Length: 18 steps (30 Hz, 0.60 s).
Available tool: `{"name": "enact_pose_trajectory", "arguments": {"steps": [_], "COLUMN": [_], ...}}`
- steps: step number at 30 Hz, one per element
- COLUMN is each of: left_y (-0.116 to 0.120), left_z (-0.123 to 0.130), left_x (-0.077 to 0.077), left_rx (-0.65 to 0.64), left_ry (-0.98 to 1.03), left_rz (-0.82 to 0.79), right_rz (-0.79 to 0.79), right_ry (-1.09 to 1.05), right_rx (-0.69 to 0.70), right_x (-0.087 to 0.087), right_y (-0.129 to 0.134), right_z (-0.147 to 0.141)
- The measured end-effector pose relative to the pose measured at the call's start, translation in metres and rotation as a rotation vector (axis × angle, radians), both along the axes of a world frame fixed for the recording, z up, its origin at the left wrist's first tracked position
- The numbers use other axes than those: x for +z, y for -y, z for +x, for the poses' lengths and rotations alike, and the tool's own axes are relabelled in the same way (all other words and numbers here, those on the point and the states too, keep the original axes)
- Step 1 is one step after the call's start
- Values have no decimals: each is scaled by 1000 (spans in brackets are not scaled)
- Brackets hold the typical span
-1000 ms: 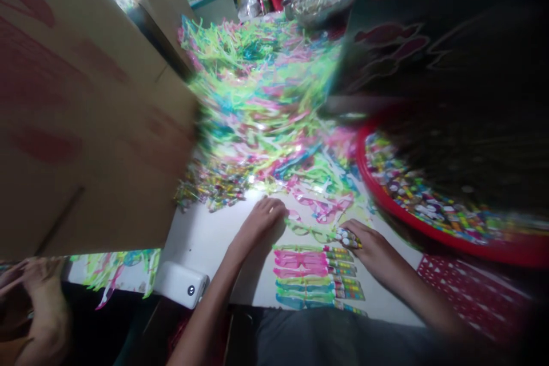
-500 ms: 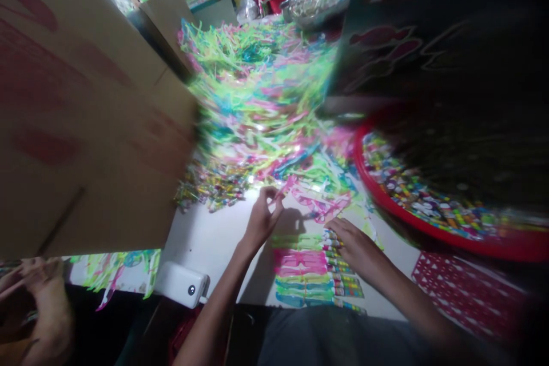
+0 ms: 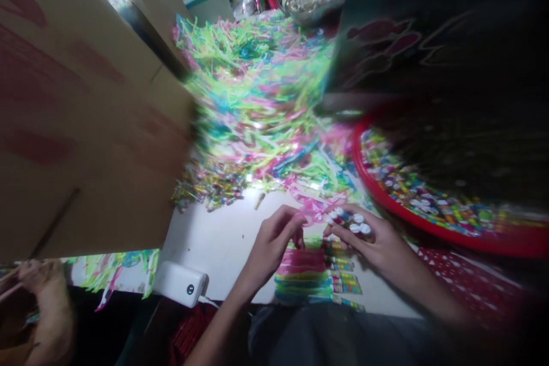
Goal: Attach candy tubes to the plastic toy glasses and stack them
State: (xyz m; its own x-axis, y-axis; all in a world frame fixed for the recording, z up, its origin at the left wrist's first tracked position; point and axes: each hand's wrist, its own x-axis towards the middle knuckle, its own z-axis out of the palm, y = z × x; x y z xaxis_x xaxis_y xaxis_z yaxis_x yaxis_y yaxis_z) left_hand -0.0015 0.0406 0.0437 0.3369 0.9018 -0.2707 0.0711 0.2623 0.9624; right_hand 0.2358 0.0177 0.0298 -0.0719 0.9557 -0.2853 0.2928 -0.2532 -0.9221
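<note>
The heap of strips (image 3: 257, 100) looks like shiny plastic. Left of the heap stands a matt cardboard box (image 3: 107, 154); right of it, a smooth plastic basin (image 3: 506, 245).

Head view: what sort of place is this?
Probably a cramped, makeshift workspace: a white table bears a big heap of colourful strips, a red tub holds many small colourful pieces, and a large cardboard box fills the left side.

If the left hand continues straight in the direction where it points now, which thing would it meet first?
Most likely the pink plastic pieces, lying just beyond the left hand on the white table. Depth is unclear, so it might pass above them.
</note>
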Motion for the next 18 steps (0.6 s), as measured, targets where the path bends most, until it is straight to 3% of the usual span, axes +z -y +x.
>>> {"name": "enact_pose_trajectory", "arguments": {"steps": [5, 11, 14, 18], "left_y": [12, 14, 14, 14], "left_z": [0, 1, 2, 4], "left_x": [18, 22, 23, 26], "left_rx": [-156, -138, -181, -231], "left_ry": [-258, -668, -731, -700], "left_rz": [478, 1094, 1218, 1225], "right_rz": [32, -53, 10, 202], "right_ry": [-158, -128, -95, 28], "right_rx": [-160, -263, -190, -19], "right_x": [42, 53, 54, 55], "right_y": [3, 14, 15, 15], "right_z": [-7, -6, -2, 0]}}
